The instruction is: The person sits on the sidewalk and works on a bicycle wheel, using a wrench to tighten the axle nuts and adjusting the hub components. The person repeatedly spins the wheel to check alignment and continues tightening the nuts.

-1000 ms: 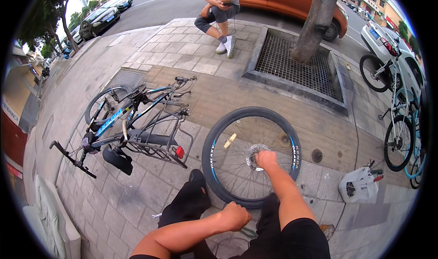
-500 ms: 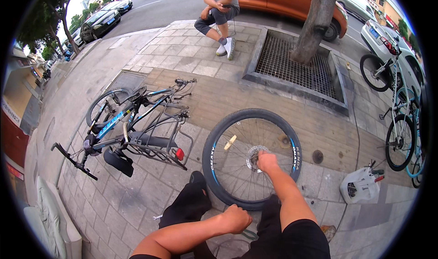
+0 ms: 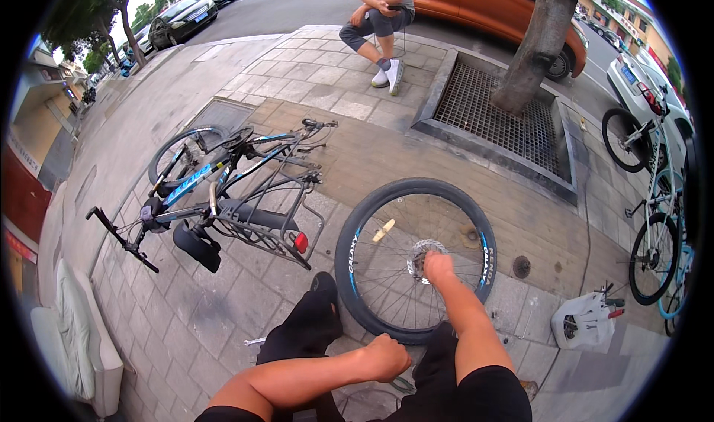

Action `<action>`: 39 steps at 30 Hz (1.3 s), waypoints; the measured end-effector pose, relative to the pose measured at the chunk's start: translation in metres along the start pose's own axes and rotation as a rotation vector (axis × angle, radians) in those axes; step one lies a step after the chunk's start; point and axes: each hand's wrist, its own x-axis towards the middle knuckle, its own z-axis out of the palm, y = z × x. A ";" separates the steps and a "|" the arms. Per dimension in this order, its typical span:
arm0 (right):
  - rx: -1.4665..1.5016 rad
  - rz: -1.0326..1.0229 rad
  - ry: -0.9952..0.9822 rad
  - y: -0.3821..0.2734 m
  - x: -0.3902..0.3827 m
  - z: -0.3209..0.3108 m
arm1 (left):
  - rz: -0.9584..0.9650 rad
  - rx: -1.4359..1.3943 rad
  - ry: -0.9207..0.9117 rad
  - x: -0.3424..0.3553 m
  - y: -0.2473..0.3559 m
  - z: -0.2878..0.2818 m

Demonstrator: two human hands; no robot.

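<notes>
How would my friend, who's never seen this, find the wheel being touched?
Find the tree trunk rising from the grate, then look down-left toward the black trousers. Just beyond them is the wheel, with the right hand at its centre. It carries a pale reflector and, unlike the other bicycle wheels, isn't fitted to a bike.

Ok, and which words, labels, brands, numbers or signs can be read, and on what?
I don't copy wording out.
Rim: clear white lettering, left and right.
Tire: clear pale lettering, right side.
Lying bicycle: lettering along its tube, hard to read.
White car: rear plate too small.
Dark car: front plate too small.
Shop sign, left edge: blurred.
</notes>
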 end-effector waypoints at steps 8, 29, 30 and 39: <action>0.114 0.048 -0.058 -0.006 -0.012 -0.039 | -0.007 -0.080 0.044 -0.005 -0.003 0.004; 0.211 0.188 -0.137 -0.012 -0.015 -0.058 | -0.109 -0.017 -0.054 0.001 -0.004 -0.011; 0.165 0.157 -0.110 -0.010 -0.019 -0.055 | -0.106 -0.001 -0.065 0.001 -0.003 -0.015; 0.162 0.184 -0.141 -0.020 -0.010 -0.059 | -0.138 -0.033 -0.100 0.001 -0.005 -0.012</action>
